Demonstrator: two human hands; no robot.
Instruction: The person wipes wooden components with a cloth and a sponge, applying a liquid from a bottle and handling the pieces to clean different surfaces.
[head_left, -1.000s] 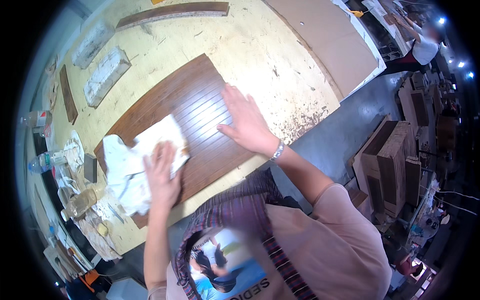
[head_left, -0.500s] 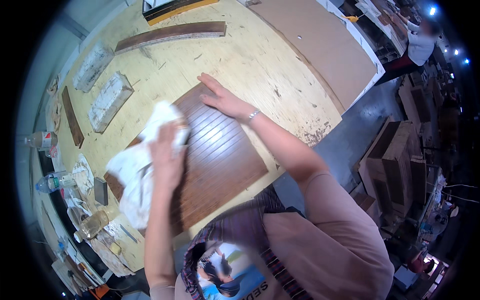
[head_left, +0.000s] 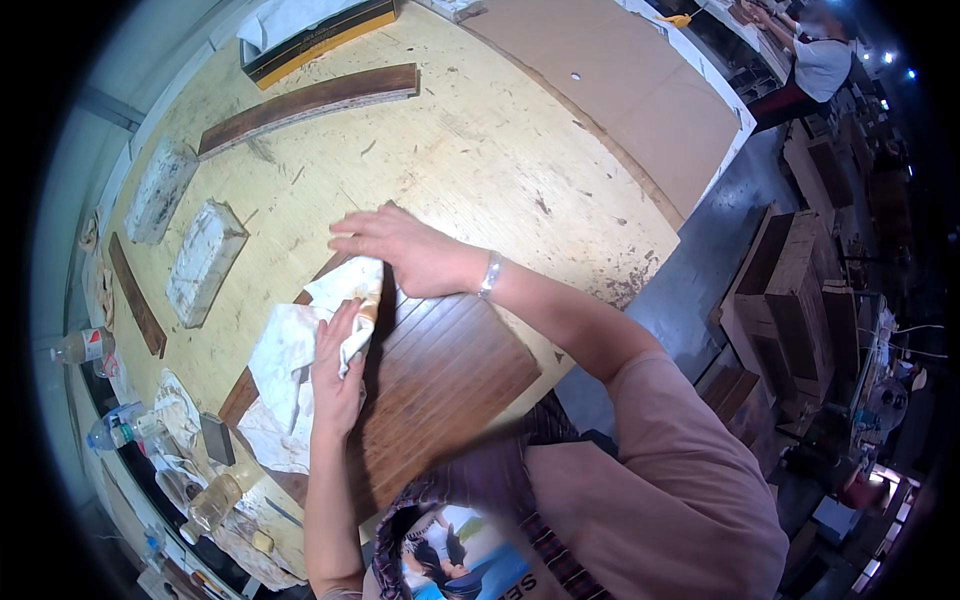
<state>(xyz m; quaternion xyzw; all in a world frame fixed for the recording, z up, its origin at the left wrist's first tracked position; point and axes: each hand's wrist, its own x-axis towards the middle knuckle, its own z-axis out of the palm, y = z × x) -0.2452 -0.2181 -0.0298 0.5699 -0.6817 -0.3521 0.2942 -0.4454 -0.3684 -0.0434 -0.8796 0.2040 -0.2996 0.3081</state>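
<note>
A brown wooden panel [head_left: 450, 365] with parallel grooves lies flat on the pale worktable, close to my body. My left hand [head_left: 338, 370] is closed on a crumpled white cloth [head_left: 285, 350] and presses it against the panel's left part. One fold of the cloth, stained yellow-brown, sticks up by the fingertips. My right hand [head_left: 410, 250] rests at the panel's far corner, just beyond the cloth, its fingers stretched out to the left past the edge. Its palm hides that corner.
Two whitish wrapped blocks [head_left: 205, 262], a curved brown strip [head_left: 310, 105] and a thin strip [head_left: 138, 295] lie on the table [head_left: 480, 150]. Bottles [head_left: 215, 500] and a dark block [head_left: 216, 438] stand left. Brown cardboard [head_left: 610, 90] covers the far right. Another person [head_left: 820, 65] works beyond.
My right hand has shifted left over the panel's far corner, closer to the cloth. My left hand has moved the cloth slightly, bunching it more. The whole view has tilted a little.
</note>
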